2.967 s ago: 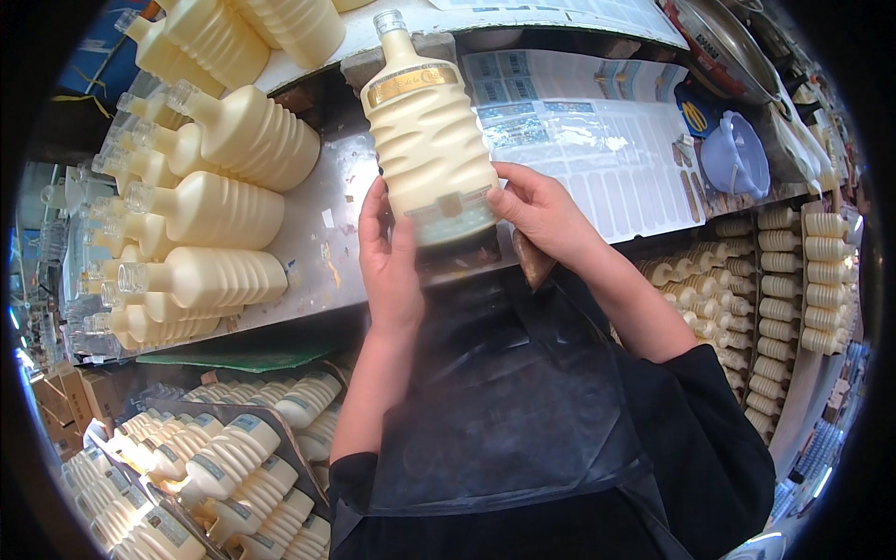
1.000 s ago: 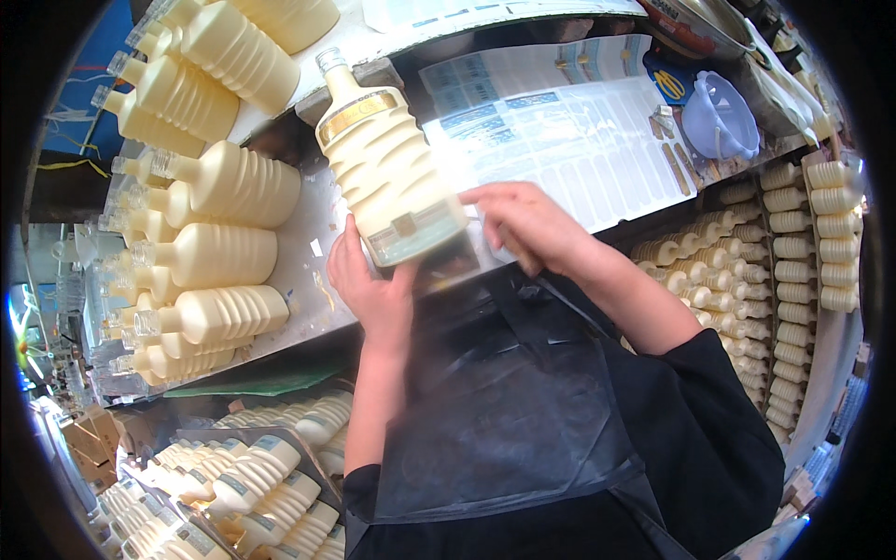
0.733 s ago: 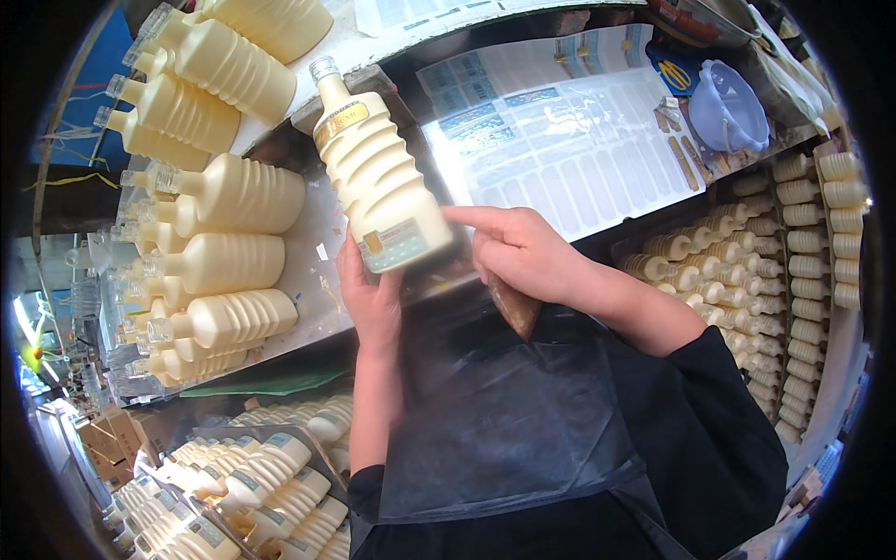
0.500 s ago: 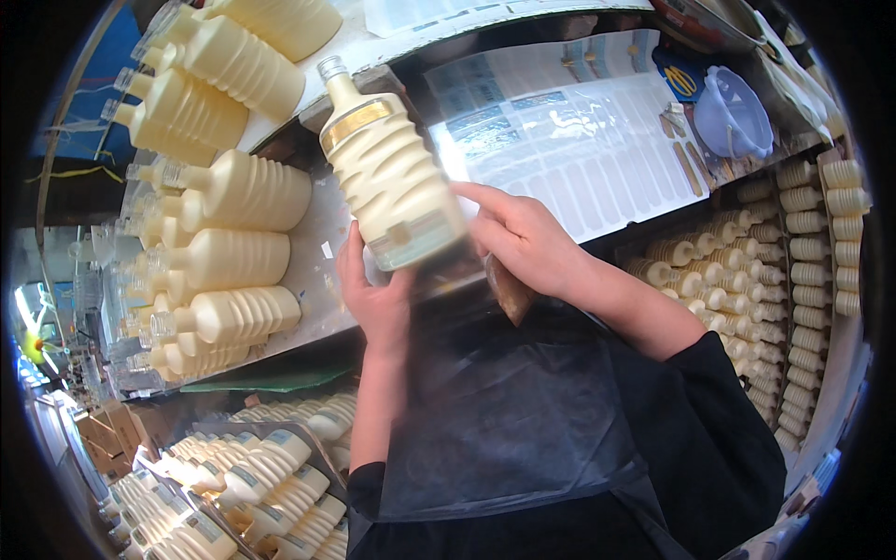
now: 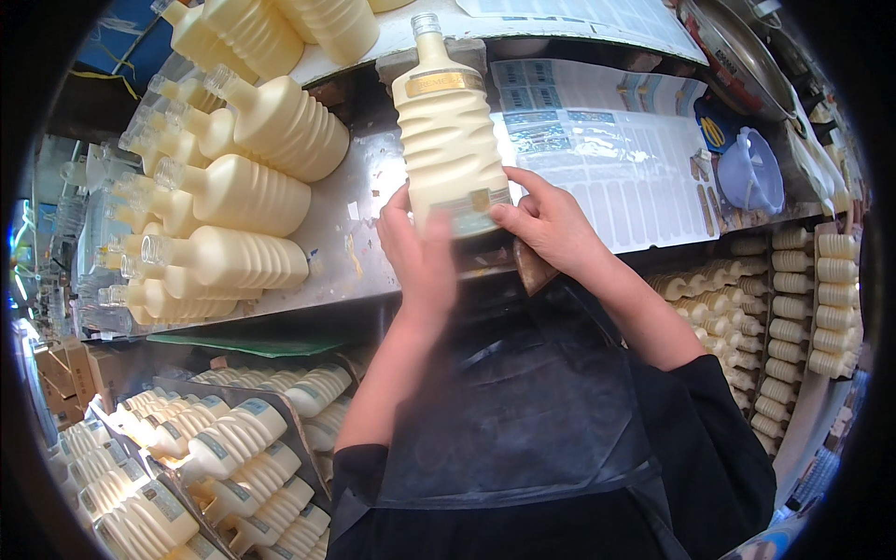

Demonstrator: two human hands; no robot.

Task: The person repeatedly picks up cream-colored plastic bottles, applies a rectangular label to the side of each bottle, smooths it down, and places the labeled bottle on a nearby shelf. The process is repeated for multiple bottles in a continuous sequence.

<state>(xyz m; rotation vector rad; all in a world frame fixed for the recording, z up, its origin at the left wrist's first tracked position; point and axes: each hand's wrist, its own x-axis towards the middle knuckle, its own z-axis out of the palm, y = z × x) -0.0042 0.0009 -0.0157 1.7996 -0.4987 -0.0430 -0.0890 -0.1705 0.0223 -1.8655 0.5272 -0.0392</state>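
Note:
A cream bottle (image 5: 448,149) with wavy ridges, a clear threaded neck and a gold band is between my two hands. A pale label with a small gold emblem lies across its lower part. My left hand (image 5: 420,254) is closed around the bottle's lower left side, partly smeared by motion. On the other side, my right hand (image 5: 551,224) grips the base edge, its thumb pressing on the label's right end. A brown, wooden-looking piece (image 5: 533,269) shows just below my right hand; I cannot tell whether that hand holds it.
Cream bottles (image 5: 252,257) lie stacked on the left of the metal worktop (image 5: 341,266). Label sheets (image 5: 597,140) spread to the right, beside a lilac bucket (image 5: 749,173). Racks of labelled bottles (image 5: 233,439) stand lower left; more bottles (image 5: 714,308) fill shelves at right.
The bottle has turned from a slant to nearly straight, and its label now faces me more. My right thumb has come onto the label. The whole view has shifted.

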